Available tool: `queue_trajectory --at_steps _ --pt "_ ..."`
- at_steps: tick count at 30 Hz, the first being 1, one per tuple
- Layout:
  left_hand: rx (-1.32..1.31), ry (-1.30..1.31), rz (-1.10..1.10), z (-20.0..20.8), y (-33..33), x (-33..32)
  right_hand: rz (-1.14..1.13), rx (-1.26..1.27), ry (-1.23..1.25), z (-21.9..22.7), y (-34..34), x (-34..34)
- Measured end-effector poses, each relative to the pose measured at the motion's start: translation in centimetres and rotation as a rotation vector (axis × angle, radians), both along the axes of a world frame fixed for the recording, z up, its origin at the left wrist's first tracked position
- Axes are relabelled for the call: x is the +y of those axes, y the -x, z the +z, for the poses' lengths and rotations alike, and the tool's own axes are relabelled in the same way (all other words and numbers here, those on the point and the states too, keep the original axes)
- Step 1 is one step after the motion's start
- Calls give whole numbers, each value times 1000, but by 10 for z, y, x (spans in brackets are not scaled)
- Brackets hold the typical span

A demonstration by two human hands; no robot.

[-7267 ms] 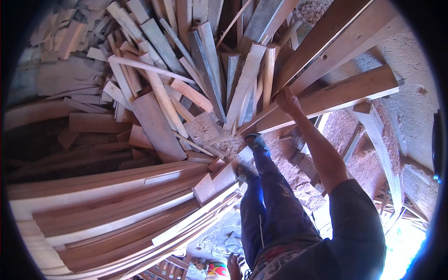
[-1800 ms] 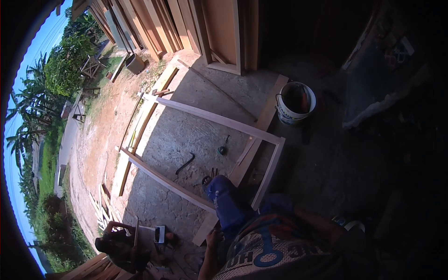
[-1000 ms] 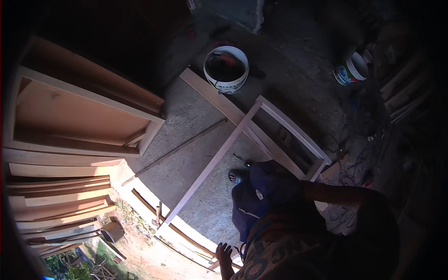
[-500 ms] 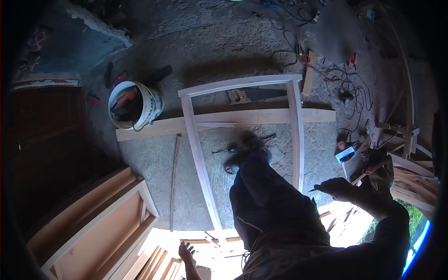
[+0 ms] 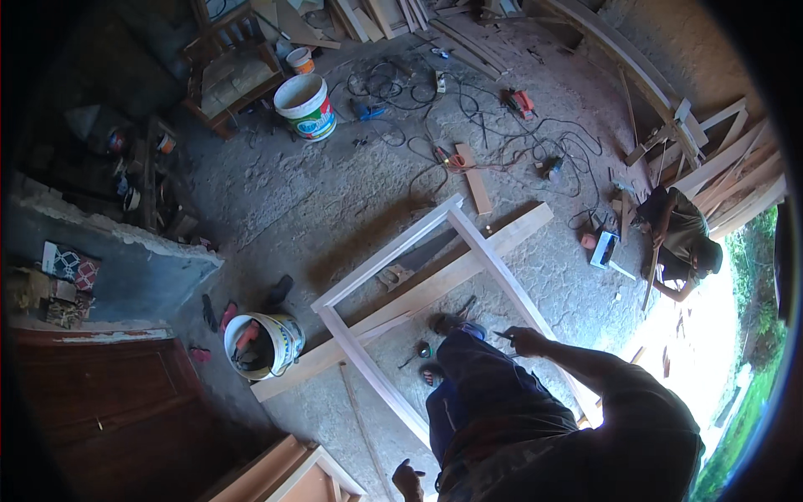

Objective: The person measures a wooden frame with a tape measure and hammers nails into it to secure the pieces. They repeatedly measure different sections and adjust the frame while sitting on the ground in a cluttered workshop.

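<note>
My right hand (image 5: 527, 341) is closed around a thin, dark, pointed pencil (image 5: 503, 335) and hovers near the right rail of a pale wooden frame (image 5: 389, 253). Low in the view, my left hand (image 5: 408, 479) holds nothing, its fingers partly spread and apart from the frame. The frame lies across a long plank (image 5: 443, 290) on the floor. Within its outline, a handsaw (image 5: 393, 277) lies in shadow along the plank. By my feet there is a small round green-and-black thing (image 5: 425, 350), too small to name.
A bucket of tools (image 5: 285, 343) stands at the frame's left. Tangled cables (image 5: 468, 100) and a red power tool (image 5: 520, 104) lie beyond it. Another person (image 5: 686, 238) crouches at the right, holding a wooden strip. A wooden cabinet piece (image 5: 293, 477) is at lower left.
My view has swung to the right and farther out, so the frame appears tilted. My right hand, with the pencil, now shows closer to the frame's right rail. My left hand's fingers are less spread.
</note>
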State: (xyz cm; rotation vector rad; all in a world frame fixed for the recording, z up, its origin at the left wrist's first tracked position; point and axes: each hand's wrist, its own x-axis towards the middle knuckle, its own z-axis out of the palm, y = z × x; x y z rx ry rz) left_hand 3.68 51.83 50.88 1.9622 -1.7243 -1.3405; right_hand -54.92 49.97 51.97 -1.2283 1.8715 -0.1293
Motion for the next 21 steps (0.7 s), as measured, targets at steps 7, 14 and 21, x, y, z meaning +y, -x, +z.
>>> queue_trajectory --at_steps 7,14,21 --pt "95 -224 563 13 -9 -114 -434 -37 -223 8 -37 52" --pt "-450 279 -365 -34 1 -179 -942 -110 -312 -6 -17 77" --pt "-93 232 -126 -43 40 -227 -962 -231 -165 -43 14 4"
